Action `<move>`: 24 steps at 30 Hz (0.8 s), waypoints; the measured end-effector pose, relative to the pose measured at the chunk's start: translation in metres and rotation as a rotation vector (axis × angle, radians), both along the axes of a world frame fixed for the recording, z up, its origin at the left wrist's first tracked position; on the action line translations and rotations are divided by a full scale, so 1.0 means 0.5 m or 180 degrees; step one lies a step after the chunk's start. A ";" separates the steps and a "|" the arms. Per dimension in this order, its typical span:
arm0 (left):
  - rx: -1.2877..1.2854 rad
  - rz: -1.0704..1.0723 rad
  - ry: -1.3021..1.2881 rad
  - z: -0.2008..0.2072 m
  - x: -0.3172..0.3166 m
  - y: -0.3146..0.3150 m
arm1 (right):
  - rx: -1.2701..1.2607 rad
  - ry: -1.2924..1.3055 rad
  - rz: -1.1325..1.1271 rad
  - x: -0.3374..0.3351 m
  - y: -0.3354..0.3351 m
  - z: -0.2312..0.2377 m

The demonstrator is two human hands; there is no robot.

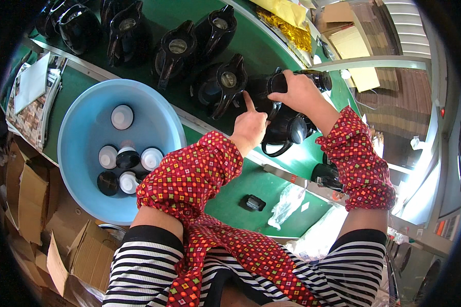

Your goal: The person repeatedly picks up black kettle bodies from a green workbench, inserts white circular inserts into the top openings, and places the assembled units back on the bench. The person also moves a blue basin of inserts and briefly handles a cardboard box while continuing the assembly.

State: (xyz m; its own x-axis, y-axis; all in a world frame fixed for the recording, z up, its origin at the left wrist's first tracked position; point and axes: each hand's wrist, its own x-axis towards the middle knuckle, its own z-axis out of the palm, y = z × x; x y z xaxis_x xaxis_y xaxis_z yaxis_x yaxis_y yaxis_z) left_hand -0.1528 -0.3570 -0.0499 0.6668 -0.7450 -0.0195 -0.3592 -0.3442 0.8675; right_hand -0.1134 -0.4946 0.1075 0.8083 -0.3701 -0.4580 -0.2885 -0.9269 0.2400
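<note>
My right hand is closed on the dark top of a black jug, thumb and fingers on either side. To its left, my left hand has its index finger stretched toward an open-topped black jug, near its handle. The other fingers of that hand are curled, and I see nothing held in them. Just below my right hand stands a black jug with a round lid and a curved handle. Another lidless black jug is farther left.
A blue tub at the left contains several black and white round caps. More black jugs line the green belt. A small black part and a clear plastic bag lie nearer me. Cardboard boxes stand lower left.
</note>
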 end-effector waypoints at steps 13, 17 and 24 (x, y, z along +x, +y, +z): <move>0.0073 -0.0048 0.0033 0.009 -0.005 0.006 | -0.0054 0.0238 -0.0008 0.006 -0.003 0.031; 0.0139 -0.0092 0.0036 0.009 -0.001 0.008 | 0.0276 -0.0202 0.1178 -0.044 -0.027 0.014; 0.0174 -0.0034 -0.0059 0.007 0.000 0.003 | 0.0629 -0.0845 0.0252 -0.057 -0.021 -0.004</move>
